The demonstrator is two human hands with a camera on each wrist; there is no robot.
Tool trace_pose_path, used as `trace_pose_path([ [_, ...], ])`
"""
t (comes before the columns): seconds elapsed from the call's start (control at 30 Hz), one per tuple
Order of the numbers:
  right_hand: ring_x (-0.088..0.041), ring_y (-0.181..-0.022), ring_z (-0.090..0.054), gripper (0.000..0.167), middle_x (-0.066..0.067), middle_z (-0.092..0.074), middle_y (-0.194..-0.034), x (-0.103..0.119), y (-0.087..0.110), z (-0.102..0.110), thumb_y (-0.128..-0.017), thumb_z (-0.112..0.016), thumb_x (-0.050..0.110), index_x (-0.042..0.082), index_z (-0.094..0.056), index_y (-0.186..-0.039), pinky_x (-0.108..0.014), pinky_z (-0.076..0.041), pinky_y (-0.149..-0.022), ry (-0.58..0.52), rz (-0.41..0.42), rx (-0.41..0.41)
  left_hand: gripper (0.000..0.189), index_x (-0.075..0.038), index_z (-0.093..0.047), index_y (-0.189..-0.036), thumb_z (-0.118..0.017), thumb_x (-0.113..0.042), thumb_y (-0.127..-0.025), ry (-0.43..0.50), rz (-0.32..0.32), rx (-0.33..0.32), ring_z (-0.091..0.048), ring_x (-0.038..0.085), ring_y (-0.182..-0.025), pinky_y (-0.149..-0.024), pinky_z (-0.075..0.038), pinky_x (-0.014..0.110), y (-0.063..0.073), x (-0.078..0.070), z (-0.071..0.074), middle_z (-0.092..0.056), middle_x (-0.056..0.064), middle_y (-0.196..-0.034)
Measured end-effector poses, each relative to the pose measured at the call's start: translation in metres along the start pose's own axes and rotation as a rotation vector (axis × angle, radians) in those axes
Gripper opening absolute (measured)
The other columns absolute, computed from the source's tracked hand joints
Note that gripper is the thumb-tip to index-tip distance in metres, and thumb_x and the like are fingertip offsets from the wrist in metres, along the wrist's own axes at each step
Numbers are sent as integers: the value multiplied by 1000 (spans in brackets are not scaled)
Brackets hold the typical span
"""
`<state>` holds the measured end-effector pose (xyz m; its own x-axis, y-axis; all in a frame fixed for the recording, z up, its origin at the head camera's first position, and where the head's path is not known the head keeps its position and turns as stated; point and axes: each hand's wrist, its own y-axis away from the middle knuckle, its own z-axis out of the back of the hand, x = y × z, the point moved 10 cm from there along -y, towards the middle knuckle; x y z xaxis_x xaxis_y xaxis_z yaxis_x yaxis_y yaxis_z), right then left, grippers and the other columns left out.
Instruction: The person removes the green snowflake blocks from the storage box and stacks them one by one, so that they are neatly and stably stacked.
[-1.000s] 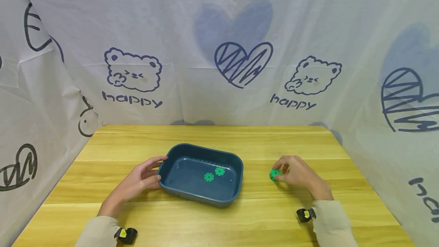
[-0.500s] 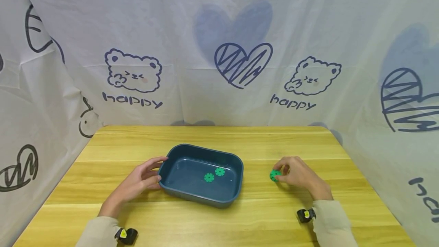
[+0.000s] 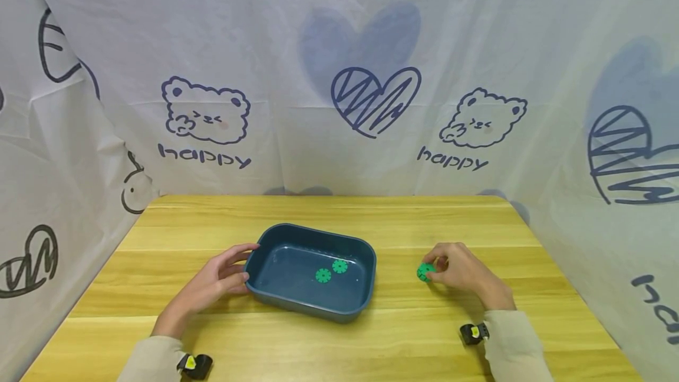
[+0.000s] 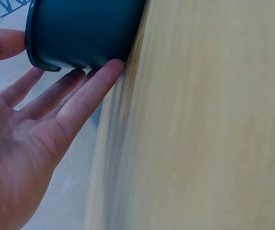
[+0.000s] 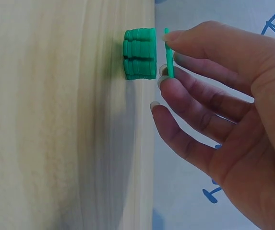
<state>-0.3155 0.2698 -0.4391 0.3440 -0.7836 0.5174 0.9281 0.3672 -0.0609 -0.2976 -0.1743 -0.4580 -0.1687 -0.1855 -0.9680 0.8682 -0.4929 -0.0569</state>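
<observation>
A dark blue rectangular tray sits on the wooden table, with two flat green notched discs, one disc and another disc, lying inside. My left hand is at the tray's left end, its extended fingers touching the outer wall; the left wrist view shows the fingertips against that wall. To the right of the tray, my right hand pinches a single thin green disc between thumb and fingers. Just below that disc, a short stack of green discs stands on the table.
The light wooden table reaches back to a white cloth printed with bears and hearts. More cloth hangs at both sides. Black straps with a small camera circle the wrists.
</observation>
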Motion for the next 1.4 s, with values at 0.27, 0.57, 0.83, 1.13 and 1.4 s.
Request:
trace_pose_path([
  [0.27, -8, -73, -54, 21, 0, -71, -88, -1, 0, 1, -84, -86, 14, 7, -79, -102, -21, -50, -66, -1, -2, -15, 59, 2, -32, -157, -56, -8, -104, -3, 4, -1, -61, 39, -126, -89, -65, 38, 0, 1, 0, -37, 40, -153],
  [0.57, -5, -71, -56, 22, 2, -71, -83, -1, 1, 0, -85, -84, 12, 6, -79, -105, -20, -52, -64, -22, -2, -11, 59, 2, -32, -157, -56, -7, -104, 2, 3, 2, -61, 39, -126, -89, -65, 38, 0, 1, 0, -37, 40, -153],
  [0.83, -7, -71, -57, 21, 2, -71, -82, 1, 1, 0, -85, -84, 10, 5, -79, -105, -21, -52, -64, -30, -10, -4, 59, 1, -31, -157, -56, -9, -105, 15, 9, 5, -64, 26, -124, -89, -64, 38, 0, 1, 0, -35, 40, -154],
  [1.13, -7, -73, -58, 22, 2, -72, -84, -1, 2, -1, -85, -84, 11, 6, -79, -105, -21, -54, -67, -29, -5, 2, 59, 1, -32, -157, -56, -8, -105, 15, 7, 5, -64, 26, -124, -89, -65, 39, 0, 1, 1, -36, 39, -153],
  [1.4, -8, -74, -59, 21, 2, -72, -85, -1, 2, -1, -85, -84, 13, 7, -79, -104, -23, -55, -70, -34, -1, 3, 59, 1, -31, -157, -56, -8, -105, 17, 11, 7, -64, 25, -124, -89, -65, 38, 0, 1, 1, -36, 39, -154],
])
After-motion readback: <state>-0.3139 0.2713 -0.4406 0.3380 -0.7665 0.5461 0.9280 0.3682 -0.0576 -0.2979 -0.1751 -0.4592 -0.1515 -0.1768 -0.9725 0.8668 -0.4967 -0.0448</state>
